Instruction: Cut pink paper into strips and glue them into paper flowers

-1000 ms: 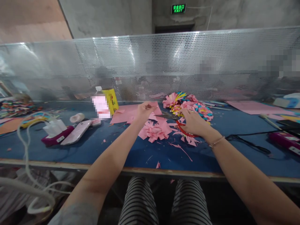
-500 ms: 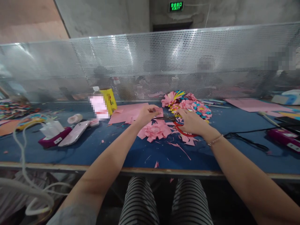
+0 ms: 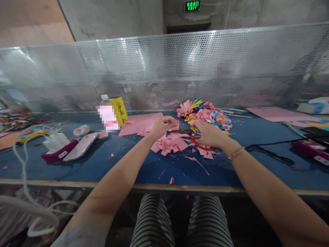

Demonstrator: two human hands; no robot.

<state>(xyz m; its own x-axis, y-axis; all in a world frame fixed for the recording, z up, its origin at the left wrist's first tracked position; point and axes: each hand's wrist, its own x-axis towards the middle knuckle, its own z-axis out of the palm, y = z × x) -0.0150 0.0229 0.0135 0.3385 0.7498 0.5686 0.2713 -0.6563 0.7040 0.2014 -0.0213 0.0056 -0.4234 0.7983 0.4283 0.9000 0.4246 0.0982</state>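
Note:
Between the fingers of my left hand (image 3: 161, 126) is a small piece of pink paper (image 3: 175, 125), pinched at its left side. My right hand (image 3: 207, 133) is closed around the red handles of a pair of scissors (image 3: 203, 147). The dark blades point left, close by the lower edge of the paper piece. Just below both hands lies a heap of cut pink paper (image 3: 171, 143) with fringed strips. A larger pink sheet (image 3: 140, 122) rests flat behind my left hand. Beyond my right hand sits a pile of pink, yellow and blue paper flowers (image 3: 210, 115).
A yellow box (image 3: 119, 111) and a bottle (image 3: 106, 115) stand at the back left. Nearer are a phone (image 3: 81, 146) and a purple power strip (image 3: 59, 151) with white cables. Black cables (image 3: 272, 156) run across the right side. A perforated metal screen (image 3: 144, 75) closes the table's back.
The scissor blades look closer together than before, and the piece of paper has turned slightly between my left fingers. Both hands stay in nearly the same place.

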